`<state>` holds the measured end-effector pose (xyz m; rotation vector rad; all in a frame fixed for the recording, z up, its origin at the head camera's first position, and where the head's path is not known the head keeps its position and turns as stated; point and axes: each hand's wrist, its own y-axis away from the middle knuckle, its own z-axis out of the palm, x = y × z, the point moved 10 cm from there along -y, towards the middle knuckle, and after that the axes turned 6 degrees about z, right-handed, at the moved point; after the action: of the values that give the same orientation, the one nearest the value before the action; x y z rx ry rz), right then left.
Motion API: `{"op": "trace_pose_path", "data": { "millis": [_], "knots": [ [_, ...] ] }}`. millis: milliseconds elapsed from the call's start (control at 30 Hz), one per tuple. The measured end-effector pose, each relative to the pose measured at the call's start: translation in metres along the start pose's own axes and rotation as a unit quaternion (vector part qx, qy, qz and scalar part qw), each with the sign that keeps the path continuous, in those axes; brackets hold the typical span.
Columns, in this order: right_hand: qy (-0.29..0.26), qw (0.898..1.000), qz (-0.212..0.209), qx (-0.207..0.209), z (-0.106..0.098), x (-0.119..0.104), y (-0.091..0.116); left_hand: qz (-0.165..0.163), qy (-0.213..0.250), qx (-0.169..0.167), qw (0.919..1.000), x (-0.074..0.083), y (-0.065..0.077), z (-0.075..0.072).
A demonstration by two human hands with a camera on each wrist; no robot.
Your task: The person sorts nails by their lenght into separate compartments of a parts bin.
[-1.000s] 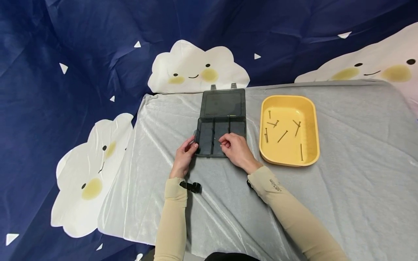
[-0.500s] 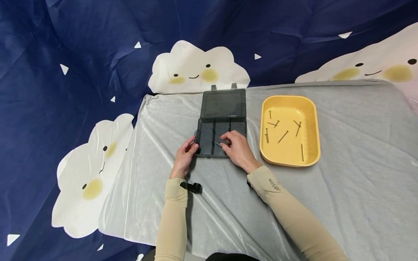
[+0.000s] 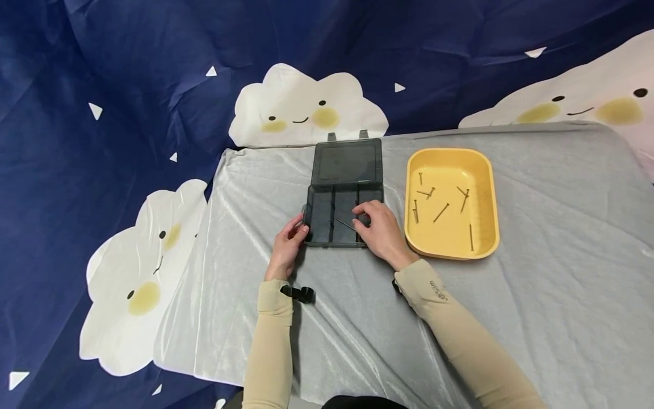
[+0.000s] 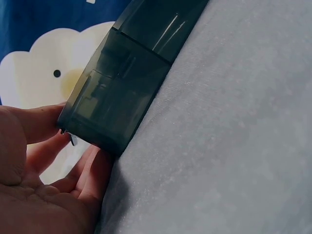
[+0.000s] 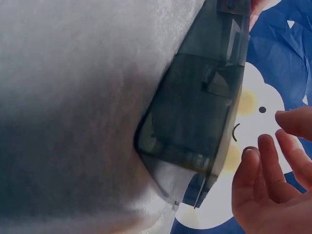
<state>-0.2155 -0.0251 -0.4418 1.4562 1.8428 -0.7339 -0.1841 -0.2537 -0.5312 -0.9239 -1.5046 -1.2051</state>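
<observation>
A dark translucent compartment box (image 3: 320,213) stands with its lid (image 3: 348,162) folded back. My left hand (image 3: 287,244) holds its left side; in the left wrist view the thumb is at the upper rim and other fingers (image 4: 95,170) touch lower down. A thin screw or nail (image 3: 346,224) lies slantwise in the middle compartment, its kind too small to tell. Over the box's right part is my right hand (image 3: 380,230), thumb near the screw's end. The right wrist view shows its fingers (image 5: 268,161) loosely bent and apart from the thumb, with nothing between them.
A yellow tray (image 3: 494,227) to the right of the box holds several loose screws or nails (image 3: 441,212). Grey cloth (image 3: 562,238) covers the table. A blue curtain (image 3: 153,45) with cloud prints hangs behind and at the left.
My right hand has shifted right and its fingers have parted, leaving the thin screw or nail in the middle compartment. My left hand has stayed at the box's side.
</observation>
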Motion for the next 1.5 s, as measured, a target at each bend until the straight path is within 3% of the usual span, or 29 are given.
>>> {"op": "trace_pose_path", "data": {
  "millis": [567, 967, 1200, 1500],
  "knots": [
    [-0.014, 0.999, 0.002, 0.05, -0.038, 0.007, 0.005, -0.005, 0.002, 0.001, 1.0, -0.002, 0.001, -0.002],
    [-0.018, 0.994, 0.006, 0.104, -0.073, 0.029, 0.009, -0.004, -0.001, -0.002, 1.0, -0.001, 0.002, 0.0],
    [0.015, 0.993, 0.026, 0.116, -0.094, 0.052, 0.011, -0.005, -0.011, -0.004, 0.9999, -0.002, 0.002, -0.001],
    [0.084, 0.991, 0.056, 0.089, -0.109, 0.085, 0.012, -0.006, -0.008, -0.003, 0.9999, -0.002, 0.001, 0.0]
  ]
}}
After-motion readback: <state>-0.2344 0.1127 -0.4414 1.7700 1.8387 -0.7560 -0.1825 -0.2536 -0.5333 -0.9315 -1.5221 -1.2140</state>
